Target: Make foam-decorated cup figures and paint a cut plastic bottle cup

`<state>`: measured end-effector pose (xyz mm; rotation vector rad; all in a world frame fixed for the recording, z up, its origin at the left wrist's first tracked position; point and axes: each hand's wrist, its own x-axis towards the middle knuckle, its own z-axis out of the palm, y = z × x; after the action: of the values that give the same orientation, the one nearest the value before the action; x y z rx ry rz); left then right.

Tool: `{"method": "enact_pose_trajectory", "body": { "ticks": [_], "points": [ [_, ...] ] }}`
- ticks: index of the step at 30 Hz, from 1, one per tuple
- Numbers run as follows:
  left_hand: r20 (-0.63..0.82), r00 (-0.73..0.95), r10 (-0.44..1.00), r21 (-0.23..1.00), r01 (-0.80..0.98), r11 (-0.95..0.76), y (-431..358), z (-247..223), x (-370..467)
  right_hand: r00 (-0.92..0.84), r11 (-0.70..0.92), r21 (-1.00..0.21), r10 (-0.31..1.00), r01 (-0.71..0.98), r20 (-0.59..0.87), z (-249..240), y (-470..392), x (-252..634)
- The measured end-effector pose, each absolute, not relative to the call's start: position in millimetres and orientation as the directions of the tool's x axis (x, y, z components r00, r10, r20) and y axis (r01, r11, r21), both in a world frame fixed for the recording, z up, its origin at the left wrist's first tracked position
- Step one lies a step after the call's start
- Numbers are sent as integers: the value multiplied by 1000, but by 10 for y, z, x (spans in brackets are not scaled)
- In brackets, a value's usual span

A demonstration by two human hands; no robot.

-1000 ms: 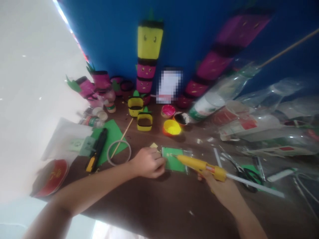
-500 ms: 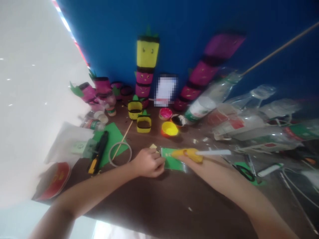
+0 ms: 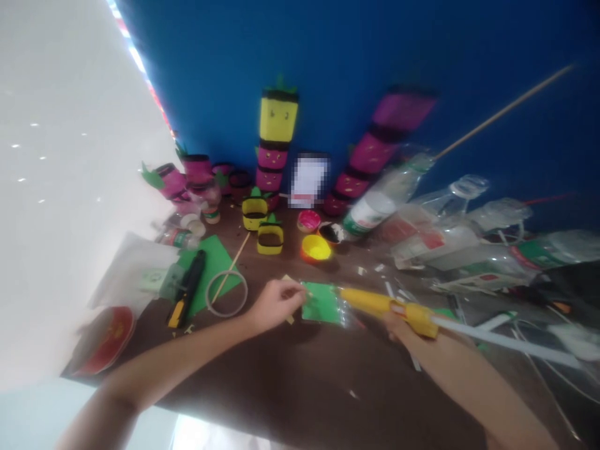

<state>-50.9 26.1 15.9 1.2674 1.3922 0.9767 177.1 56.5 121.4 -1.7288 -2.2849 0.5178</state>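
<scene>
My right hand [image 3: 398, 328] is wrapped round a yellow hot glue gun [image 3: 368, 301], with a long white glue stick [image 3: 506, 342] running out of its back end. The gun's tip points left, just past the right edge of a green sheet [image 3: 323, 303] edged with clear plastic. At the sheet's left edge is my left hand [image 3: 279, 303], its thumb and forefinger pinched together; what they hold, if anything, is too small to make out. Partly hidden behind that hand lies a pale scrap [image 3: 289, 280].
Left of my hands lie a tape ring [image 3: 227, 294], a wooden stick [image 3: 241, 250], a black-and-yellow cutter [image 3: 186, 290] and green paper [image 3: 213, 259]. Paint cups [image 3: 316, 249] and small yellow pots [image 3: 270, 239] stand behind. Plastic bottles [image 3: 375, 209] crowd the right; stacked painted pots [image 3: 279, 119] rise behind.
The glue gun has moved right, off the green sheet, and now points left. My left hand has gone from a loose fist to a pinch at the sheet's left edge. The view has shifted slightly.
</scene>
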Motion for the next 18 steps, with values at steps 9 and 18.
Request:
{"method": "enact_pose_trajectory", "body": {
  "ticks": [9, 18],
  "points": [
    [-200, 12, 980, 978, 56, 199, 197, 321, -403, -221, 173, -551, 975, 816, -21, 1149, 362, 1722],
    [-131, -64, 989, 983, 121, 138, 192, 263, -413, -299, 160, -656, 949, 738, -104, 1203, 365, 1587]
  ]
}}
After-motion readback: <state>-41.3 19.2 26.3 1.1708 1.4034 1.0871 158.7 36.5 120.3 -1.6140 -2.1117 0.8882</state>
